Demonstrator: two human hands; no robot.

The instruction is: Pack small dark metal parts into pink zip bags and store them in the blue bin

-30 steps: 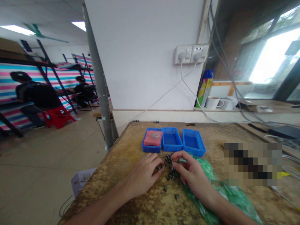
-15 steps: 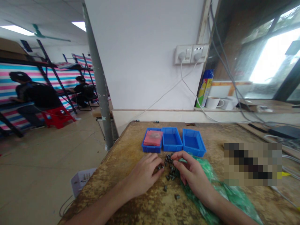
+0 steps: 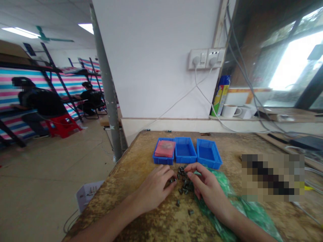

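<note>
Several small dark metal parts point(image 3: 186, 185) lie in a loose pile on the worn wooden table, between my two hands. My left hand point(image 3: 157, 186) curls at the pile's left side, its fingers bent around a few of the parts. At the right, my right hand point(image 3: 204, 183) has its thumb and index finger brought close at the pile's edge; what they pinch is too small to make out. Under my right wrist spreads a crumpled green plastic bag point(image 3: 222, 179). A blue tray point(image 3: 163, 160) holding pink packets point(image 3: 165, 148) stands behind the pile, beside two more blue trays point(image 3: 185, 158).
A pixelated dark object point(image 3: 271, 176) lies on the table's right side. Cables run along the right edge. On the ledge stand a white mug point(image 3: 229, 110) and a spray can point(image 3: 220, 95). Two people sit at the far left.
</note>
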